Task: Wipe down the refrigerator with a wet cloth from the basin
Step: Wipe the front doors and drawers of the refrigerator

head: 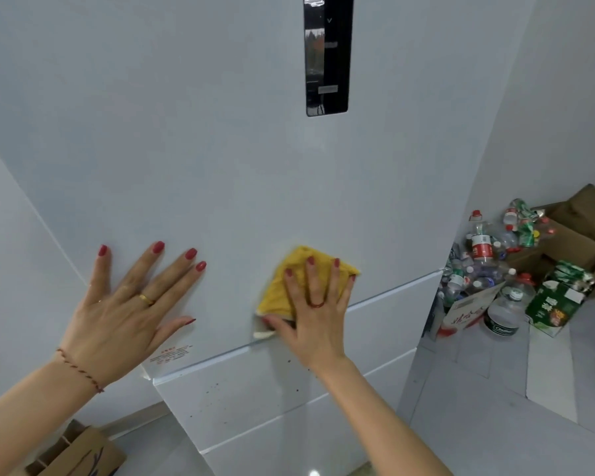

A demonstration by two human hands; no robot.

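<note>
Bright, even, cool-white light; source not visible. Shadows soft and faint, the clearest a pale one under the right hand (315, 312) on the refrigerator (220, 149) door. Glossy black control panel (327, 55) carried reflections and glare streaks near its top. A small highlight showed on the floor (315, 472) at the bottom edge. Wide-angle bending tilted door edges outward. Overall slightly soft; bottles (485, 266) at right smeared.

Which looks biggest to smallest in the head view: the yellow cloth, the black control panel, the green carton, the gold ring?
1. black control panel
2. yellow cloth and green carton: look alike, and the carton lies farther off, so unranked
3. gold ring
</note>
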